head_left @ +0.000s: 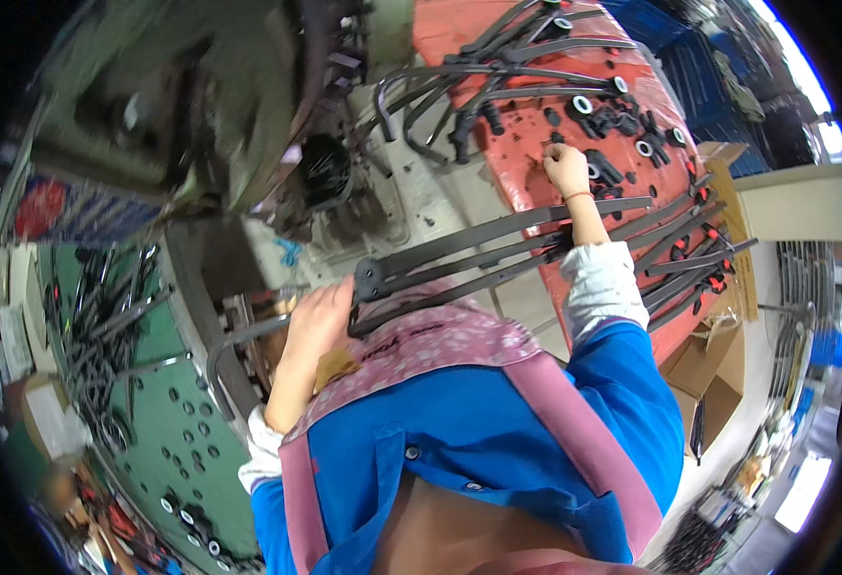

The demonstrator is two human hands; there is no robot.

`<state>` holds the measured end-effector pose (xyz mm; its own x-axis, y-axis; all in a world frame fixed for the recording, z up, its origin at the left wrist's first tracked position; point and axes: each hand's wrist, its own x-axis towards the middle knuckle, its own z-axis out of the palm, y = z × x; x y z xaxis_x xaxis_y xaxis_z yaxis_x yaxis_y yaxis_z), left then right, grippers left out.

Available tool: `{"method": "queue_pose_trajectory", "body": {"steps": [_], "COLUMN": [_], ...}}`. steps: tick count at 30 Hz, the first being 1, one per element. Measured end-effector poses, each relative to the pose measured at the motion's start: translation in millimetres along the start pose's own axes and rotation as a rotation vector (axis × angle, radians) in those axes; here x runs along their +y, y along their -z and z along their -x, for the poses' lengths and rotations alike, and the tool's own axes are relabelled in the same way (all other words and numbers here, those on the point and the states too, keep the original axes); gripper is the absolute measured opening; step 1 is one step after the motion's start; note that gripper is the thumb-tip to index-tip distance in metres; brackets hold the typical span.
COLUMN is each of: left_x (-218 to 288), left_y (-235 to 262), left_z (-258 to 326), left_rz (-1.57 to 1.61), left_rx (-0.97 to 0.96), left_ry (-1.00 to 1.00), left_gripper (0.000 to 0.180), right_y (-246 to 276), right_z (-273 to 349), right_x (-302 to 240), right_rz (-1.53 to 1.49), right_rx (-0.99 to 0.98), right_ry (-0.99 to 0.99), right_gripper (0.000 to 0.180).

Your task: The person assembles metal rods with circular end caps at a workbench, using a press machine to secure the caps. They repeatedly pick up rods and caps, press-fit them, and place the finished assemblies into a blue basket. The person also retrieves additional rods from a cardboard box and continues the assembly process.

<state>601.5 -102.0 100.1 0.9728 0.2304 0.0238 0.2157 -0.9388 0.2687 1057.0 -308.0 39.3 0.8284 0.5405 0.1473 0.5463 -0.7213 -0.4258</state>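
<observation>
Red-covered worktop [526,182], far right | black bar assembly [478,238] stretches from left hand [320,321] to over the worktop | left hand wraps its joined left end | right hand [567,172] pinches narrow above worktop, contents cannot be told | likely stiff, weighty, smooth; grip joined end, support mid-bars
</observation>
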Motion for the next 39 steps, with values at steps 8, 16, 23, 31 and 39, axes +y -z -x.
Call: {"method": "queue_pose_trajectory", "body": {"steps": [8,16,23,31,39], "left_x": [-9,4,5,4,6], "left_y": [-14,-3,-2,0,2], "left_z": [5,3,-1,1,-2], "left_rz": [-0.049,-0.021,0.075,0.014,-0.01], "left_rx": [0.037,0.008,-0.039,-0.057,0.031], "left_ry": [-0.021,0.031,0.04,0.019,0.023], "left_gripper": [0.047,0.055,0.064,0.057,0.058], "right_y": [-25,-9,-17,7,28], "right_z": [-32,2,6,27,88], "right_x": [70,56,73,31,-101], "right_rz": [0.218,0.161,0.235,-0.639,-1.142], "right_rx": [-0.125,-0.08,-0.24,-0.087,-0.28], "right_ry": [-0.039,-0.033,-0.005,-0.17,-0.024], "right_gripper": [0.03,0.051,0.032,0.012,0.022]}}
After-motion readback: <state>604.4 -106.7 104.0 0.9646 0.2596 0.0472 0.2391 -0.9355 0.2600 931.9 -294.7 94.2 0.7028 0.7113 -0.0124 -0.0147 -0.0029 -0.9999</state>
